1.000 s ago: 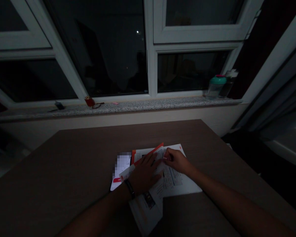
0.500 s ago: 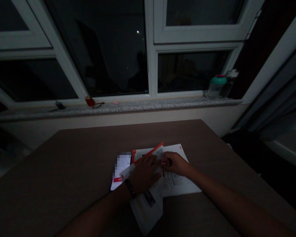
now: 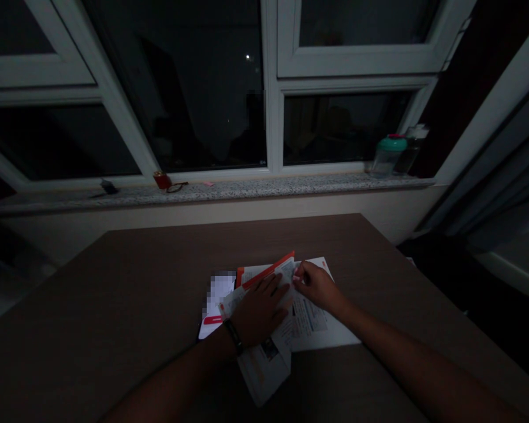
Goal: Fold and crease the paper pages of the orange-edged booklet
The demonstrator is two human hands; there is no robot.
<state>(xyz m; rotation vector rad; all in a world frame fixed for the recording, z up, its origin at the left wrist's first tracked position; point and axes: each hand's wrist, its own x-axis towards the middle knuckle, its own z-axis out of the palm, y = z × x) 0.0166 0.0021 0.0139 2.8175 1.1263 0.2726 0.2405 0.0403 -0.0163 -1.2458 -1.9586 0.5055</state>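
Note:
My left hand (image 3: 260, 305), with a dark band at the wrist, lies flat with its fingers spread on a folded printed sheet (image 3: 264, 373). The sheet has an orange strip along its upper edge and lies slanted over another white printed sheet (image 3: 321, 329). My right hand (image 3: 316, 285) is closed in a pinch at the right edge of the folded sheet, near its upper corner. Something pinkish shows at those fingertips; it is too small and dark to name. A lit phone (image 3: 218, 299) lies left of the sheets, partly beneath the folded one.
The brown table (image 3: 114, 294) stands against the wall under a window. On the speckled sill (image 3: 255, 188) are a green-lidded shaker bottle (image 3: 388, 155), a clear bottle (image 3: 413, 150), a small red item (image 3: 161, 180) and a small dark item (image 3: 109, 187). A grey curtain (image 3: 502, 153) hangs at right.
My right hand has slid a little up along the folded sheet's right edge, away from me. My left hand stays pressed on the sheet. The view has shifted very slightly.

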